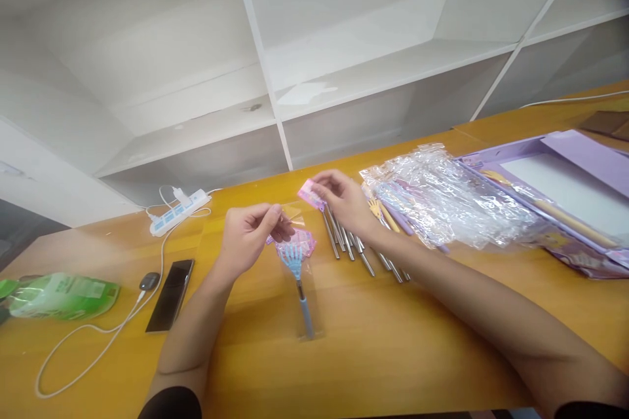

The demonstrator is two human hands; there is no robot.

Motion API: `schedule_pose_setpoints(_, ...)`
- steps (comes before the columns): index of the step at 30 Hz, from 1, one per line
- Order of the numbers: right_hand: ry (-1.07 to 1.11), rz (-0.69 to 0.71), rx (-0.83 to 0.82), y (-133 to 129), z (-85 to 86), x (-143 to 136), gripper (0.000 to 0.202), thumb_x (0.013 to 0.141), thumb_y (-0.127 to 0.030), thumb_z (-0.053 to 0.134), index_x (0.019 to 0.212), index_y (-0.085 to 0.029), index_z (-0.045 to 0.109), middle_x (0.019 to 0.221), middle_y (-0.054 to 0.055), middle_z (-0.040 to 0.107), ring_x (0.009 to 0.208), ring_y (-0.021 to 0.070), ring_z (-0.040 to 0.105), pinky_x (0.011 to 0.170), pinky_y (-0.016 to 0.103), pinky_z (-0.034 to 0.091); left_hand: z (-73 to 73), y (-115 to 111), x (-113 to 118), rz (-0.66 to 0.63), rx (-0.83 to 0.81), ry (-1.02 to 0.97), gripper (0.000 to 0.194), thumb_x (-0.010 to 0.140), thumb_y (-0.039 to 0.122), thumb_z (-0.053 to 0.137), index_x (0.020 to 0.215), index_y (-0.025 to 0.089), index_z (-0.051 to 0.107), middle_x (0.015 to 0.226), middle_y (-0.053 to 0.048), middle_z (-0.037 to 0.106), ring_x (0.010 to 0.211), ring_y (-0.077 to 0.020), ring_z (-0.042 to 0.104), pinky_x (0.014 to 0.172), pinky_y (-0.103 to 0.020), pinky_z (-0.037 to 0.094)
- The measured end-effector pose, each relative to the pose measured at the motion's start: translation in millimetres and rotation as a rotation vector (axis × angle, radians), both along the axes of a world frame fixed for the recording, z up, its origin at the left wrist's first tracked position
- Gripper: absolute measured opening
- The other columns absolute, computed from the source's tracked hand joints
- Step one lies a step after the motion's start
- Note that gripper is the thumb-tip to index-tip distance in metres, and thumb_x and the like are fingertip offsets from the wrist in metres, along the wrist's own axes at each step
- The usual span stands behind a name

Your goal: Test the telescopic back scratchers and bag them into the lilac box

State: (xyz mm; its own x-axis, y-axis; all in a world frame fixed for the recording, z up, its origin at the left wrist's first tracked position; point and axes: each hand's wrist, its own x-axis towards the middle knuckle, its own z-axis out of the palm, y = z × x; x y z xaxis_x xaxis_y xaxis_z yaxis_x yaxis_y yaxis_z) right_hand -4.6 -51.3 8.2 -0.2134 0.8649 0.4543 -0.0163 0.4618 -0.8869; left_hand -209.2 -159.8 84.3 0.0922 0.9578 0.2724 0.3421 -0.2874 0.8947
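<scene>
A blue hand-shaped scratcher [293,263] with a blue handle lies inside a clear plastic sleeve, near the middle of the table. My left hand [252,232] pinches the upper edge of that sleeve. Pink cards [305,243] lie behind the scratcher's head, just beside my left fingertips. Up and to the right, my right hand [344,201] holds a small pink card [311,194] between thumb and fingers. Below my right hand and forearm are several metal rods [366,264], with a yellow hand-shaped scratcher head [375,209] among them.
Clear plastic sleeves [457,200] are heaped at the right, beside a purple box [582,245] holding a yellow-handled item. At the left are a power strip [179,213], a black phone [170,294], a white cable and a green pouch [63,296]. Shelves stand behind.
</scene>
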Motion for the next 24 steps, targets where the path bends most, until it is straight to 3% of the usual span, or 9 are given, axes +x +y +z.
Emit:
schedule_pose_setpoints(4,0.220,-0.015,0.154,-25.5,38.9,18.5,0.034,0.101,-0.033,0.071,0.131,-0.023,0.058,0.094,0.000,0.067,0.079,0.0121,0.066,0.070,0.027,0.059,1.3,-2.6,2.4,-0.001,-0.027,-0.043,0.046,0.103,0.053,0.063,0.090,0.013,0.082,0.079,-0.011,0.082,0.060,-0.0189,0.075,0.058,-0.028,0.060)
schedule_pose_setpoints(8,0.193,0.022,0.310,-55.2,57.2,26.3,0.031,0.102,-0.027,0.070,0.131,-0.026,0.057,0.097,0.000,0.069,0.081,0.0126,0.071,0.073,0.028,0.065,1.8,-3.7,3.8,-0.040,-0.062,-0.099,0.047,0.104,0.052,0.061,0.098,0.012,0.085,0.086,-0.013,0.084,0.064,-0.0204,0.077,0.060,-0.029,0.062)
schedule_pose_setpoints(15,-0.124,-0.067,0.728,-64.0,56.1,24.7,0.031,0.103,-0.015,0.066,0.131,-0.027,0.059,0.105,0.001,0.075,0.090,0.0128,0.075,0.082,0.029,0.064,-3.4,-1.7,4.8,-0.135,-0.168,-0.238,0.046,0.102,0.053,0.064,0.097,0.013,0.086,0.096,-0.016,0.084,0.086,-0.0305,0.083,0.081,-0.043,0.069)
schedule_pose_setpoints(20,-0.226,-0.079,0.899,-59.4,55.9,26.0,0.036,0.105,-0.015,0.062,0.139,-0.028,0.061,0.102,0.003,0.074,0.090,0.0152,0.070,0.081,0.032,0.061,-3.8,-3.4,5.7,-0.124,-0.219,-0.271,0.054,0.101,0.060,0.062,0.089,0.013,0.085,0.092,-0.017,0.084,0.091,-0.0332,0.083,0.078,-0.045,0.069)
schedule_pose_setpoints(24,-0.308,-0.060,0.949,-64.0,55.5,27.9,0.034,0.105,-0.010,0.055,0.131,-0.028,0.068,0.097,0.002,0.068,0.084,0.0137,0.064,0.072,0.028,0.055,-5.7,-4.4,7.4,-0.149,-0.253,-0.280,0.056,0.100,0.063,0.062,0.087,0.013,0.085,0.089,-0.016,0.083,0.091,-0.0338,0.082,0.079,-0.045,0.068)
